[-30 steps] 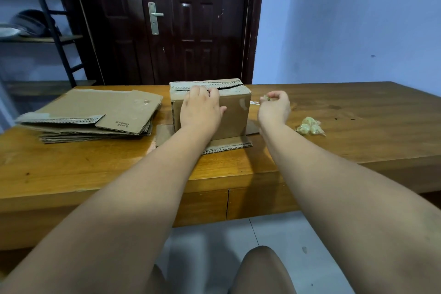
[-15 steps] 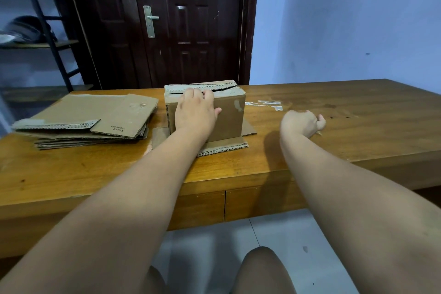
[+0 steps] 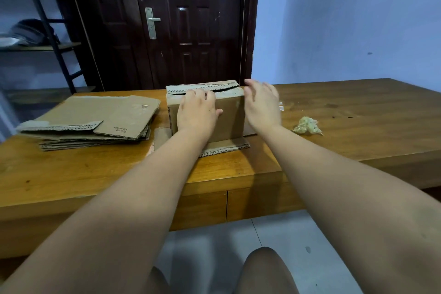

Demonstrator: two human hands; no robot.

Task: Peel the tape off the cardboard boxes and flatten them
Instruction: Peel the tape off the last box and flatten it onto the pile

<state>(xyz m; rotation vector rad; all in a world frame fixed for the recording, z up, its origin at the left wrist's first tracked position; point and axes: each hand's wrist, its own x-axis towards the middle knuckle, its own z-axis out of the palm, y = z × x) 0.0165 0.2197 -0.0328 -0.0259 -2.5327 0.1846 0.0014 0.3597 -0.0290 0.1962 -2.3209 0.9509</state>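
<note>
Two bare forearms reach out from the near edge of the view over the front of the wooden counter (image 3: 95, 174). The cardboard box (image 3: 230, 117) stands upright on the counter a little way in from its front edge, with its bottom flaps (image 3: 224, 147) splayed flat on the wood around its base. The left hand (image 3: 196, 112) grips the box, its palm against the near face, its thumb stretched along that face and its fingers hooked over the top edge by the slit between the top flaps. The right hand (image 3: 261, 104) is released, with straight fingers, blurred, at the box's right end; whether it touches the cardboard cannot be told. A crumpled wad of tape (image 3: 307, 126) lies on the counter to the right of that hand, apart from the box. To the left of the box lies a stack of flattened boxes (image 3: 95, 114), close by but not touching it. Behind the counter stand a dark door (image 3: 191, 19) and, at far left, a shelf (image 3: 40, 46).
</note>
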